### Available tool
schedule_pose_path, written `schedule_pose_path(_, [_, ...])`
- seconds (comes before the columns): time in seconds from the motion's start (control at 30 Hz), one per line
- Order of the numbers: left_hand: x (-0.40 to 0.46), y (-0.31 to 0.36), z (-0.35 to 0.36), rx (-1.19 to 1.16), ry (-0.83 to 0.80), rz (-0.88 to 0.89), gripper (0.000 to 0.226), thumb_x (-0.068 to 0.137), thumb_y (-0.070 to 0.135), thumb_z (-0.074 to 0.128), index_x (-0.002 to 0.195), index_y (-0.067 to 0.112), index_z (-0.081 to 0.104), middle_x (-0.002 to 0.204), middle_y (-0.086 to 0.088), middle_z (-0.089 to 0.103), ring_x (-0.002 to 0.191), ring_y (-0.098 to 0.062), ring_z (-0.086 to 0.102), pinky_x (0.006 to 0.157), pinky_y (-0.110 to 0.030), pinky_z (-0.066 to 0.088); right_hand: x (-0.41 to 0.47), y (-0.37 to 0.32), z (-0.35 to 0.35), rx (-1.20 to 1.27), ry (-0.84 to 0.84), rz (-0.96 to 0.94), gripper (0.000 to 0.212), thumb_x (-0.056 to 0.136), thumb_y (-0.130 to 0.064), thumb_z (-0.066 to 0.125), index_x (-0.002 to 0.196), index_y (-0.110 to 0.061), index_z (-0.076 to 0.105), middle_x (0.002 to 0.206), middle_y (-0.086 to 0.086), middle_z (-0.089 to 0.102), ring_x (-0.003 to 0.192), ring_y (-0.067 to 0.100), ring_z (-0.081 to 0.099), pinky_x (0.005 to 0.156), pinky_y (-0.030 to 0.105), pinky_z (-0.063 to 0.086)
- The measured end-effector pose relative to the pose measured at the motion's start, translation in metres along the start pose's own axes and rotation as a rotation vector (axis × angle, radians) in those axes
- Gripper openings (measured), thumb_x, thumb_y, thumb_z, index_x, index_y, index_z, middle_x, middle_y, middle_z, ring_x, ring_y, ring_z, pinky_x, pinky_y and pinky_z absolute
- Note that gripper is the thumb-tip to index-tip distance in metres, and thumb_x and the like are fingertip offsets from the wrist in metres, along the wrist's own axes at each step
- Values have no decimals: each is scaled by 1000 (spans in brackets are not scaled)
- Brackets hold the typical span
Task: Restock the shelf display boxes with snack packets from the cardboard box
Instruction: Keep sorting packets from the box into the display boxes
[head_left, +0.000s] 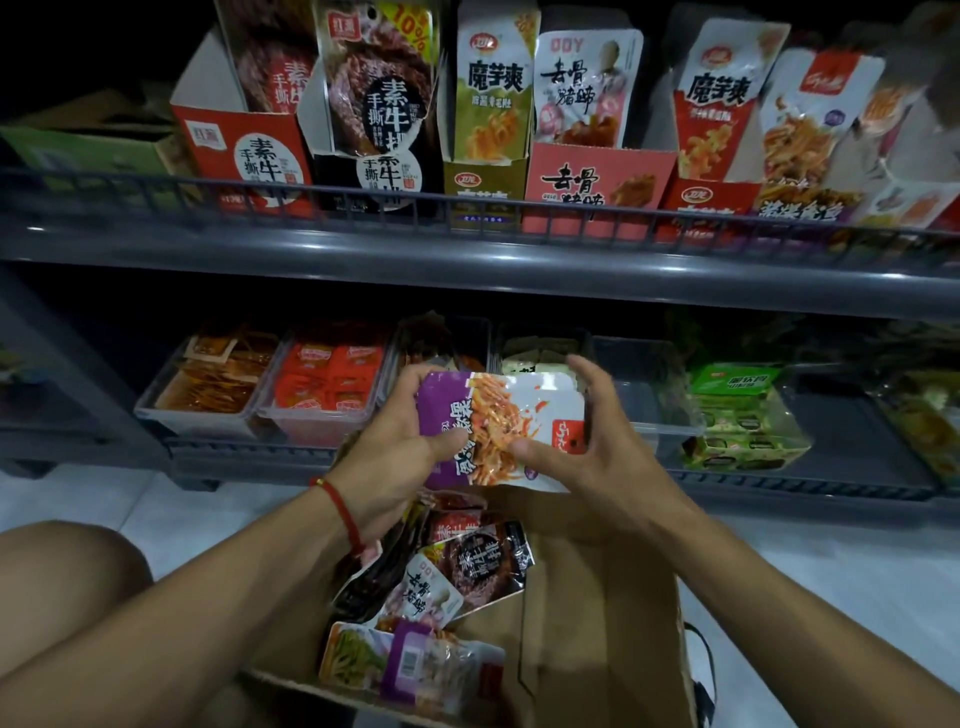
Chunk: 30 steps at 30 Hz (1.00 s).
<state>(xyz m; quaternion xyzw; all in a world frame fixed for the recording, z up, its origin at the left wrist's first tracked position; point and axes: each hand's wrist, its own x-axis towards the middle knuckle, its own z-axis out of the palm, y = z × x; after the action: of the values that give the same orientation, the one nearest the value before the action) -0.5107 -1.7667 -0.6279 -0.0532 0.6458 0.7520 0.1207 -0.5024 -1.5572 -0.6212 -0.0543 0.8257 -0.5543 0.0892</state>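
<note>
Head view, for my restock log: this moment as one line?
phase: sorting | left hand: grips purple-and-white snack packets | right hand: holds same | brown cardboard box: below

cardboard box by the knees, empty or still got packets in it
Not empty: the cardboard box is open, with several snack packets piled at its left side.

Upper shelf rail (467, 200) masking display box (587, 187) lower print, cardboard box (597, 623) cropped at bottom edge, rightmost packets (914, 104) blurred, lower tray (208, 384) contents illegible
</note>
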Motion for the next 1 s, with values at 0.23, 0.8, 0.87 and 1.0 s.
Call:
schedule_pose_path(0.23, [-4,6,3,85,-132,48,48,98,-6,57,126,31,44,126,-10,63,105,-21,72,82,-48,62,4,3,-2,246,46,106,71,79,-36,79,138,-29,40,121,-5,66,106,14,70,84,40,63])
schedule_pose_path(0.8, [-16,35,34,362,-4,484,38,103,8,54,114,41,37,117,-8,52,82,-22,71,62,-38,64,1,-33,-33,316,59,-24,56,84,-19,82,130,-27,52,117,2,72,106,21,72,89,48,61])
schedule_pose_path(0.87, [-19,44,40,339,-39,482,35,102,7,54,115,35,37,114,-12,56,74,-21,71,62,-37,63,-2,-42,-44,286,78,-46,55,82,-17,84,128,-26,55,114,1,74,105,20,73,89,46,61])
schedule_pose_path(1.0, [-3,66,75,235,-69,439,37,97,8,64,117,29,42,117,-13,60,88,-23,73,72,-47,64,-7,-64,-92,207,137,-84,57,76,-14,86,126,-24,59,112,3,75,101,24,74,78,44,63])
